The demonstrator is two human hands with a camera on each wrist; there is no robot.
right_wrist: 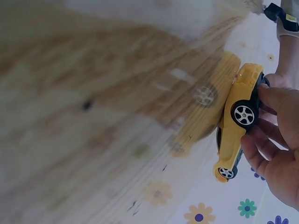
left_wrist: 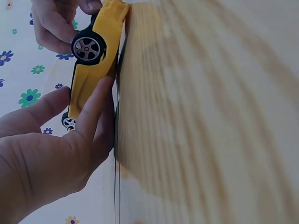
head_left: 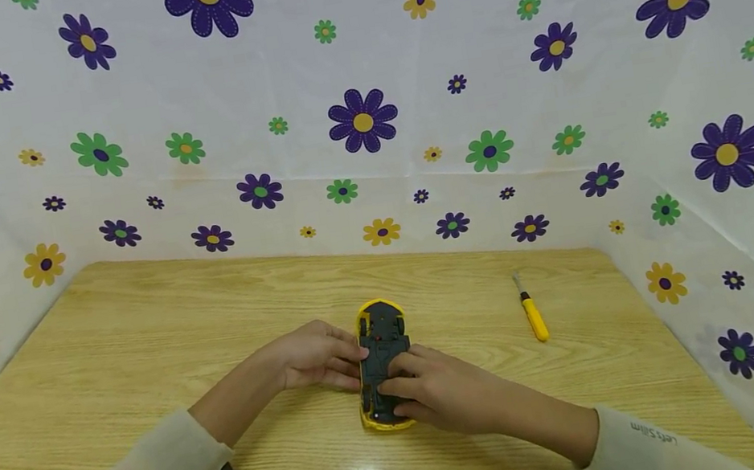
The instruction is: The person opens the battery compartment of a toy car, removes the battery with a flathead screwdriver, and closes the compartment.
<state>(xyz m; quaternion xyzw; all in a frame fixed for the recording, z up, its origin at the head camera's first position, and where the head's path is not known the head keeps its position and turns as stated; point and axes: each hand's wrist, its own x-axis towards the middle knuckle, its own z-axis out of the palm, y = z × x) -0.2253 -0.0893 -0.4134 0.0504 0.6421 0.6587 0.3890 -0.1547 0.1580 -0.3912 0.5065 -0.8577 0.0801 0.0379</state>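
A yellow toy car [head_left: 382, 319] lies upside down on the wooden table, its black underside facing up. My left hand [head_left: 318, 355] grips the car's left side, with the thumb over the edge of the underside and the fingers along the body. From the right, my right hand [head_left: 444, 389] holds the car with bent fingers on the underside. Silver-spoked wheels [left_wrist: 86, 49] show along one side in the left wrist view. The other side's wheels, including a large wheel [right_wrist: 244, 115], appear in the right wrist view.
A screwdriver [head_left: 534, 315] with a yellow handle lies on the table to the right of the car. White cloth [head_left: 295, 77] printed with flowers stands behind the wooden table [head_left: 142, 327] and along its sides.
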